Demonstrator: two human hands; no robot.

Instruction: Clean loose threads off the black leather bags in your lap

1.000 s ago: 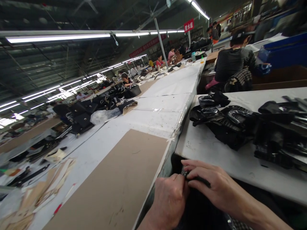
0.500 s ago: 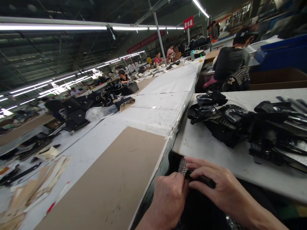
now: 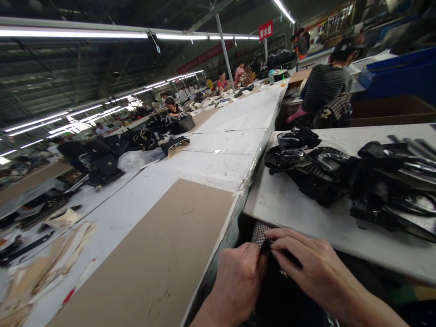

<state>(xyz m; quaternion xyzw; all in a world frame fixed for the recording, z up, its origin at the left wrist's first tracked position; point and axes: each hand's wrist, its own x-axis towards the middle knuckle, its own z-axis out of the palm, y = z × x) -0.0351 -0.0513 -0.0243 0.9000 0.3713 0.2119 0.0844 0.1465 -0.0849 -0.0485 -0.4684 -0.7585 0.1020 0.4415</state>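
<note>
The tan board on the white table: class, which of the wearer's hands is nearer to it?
Left. The left hand is just right of the tan board; the right hand is farther right, beyond the left.

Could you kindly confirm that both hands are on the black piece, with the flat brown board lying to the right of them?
Not quite: the flat brown board lies to the left of both the left hand and the right hand, as the head view shows. Both hands are indeed on the black piece.

Checked fabric (image 3: pixel 260 233) shows more (a sliver earlier).
</note>
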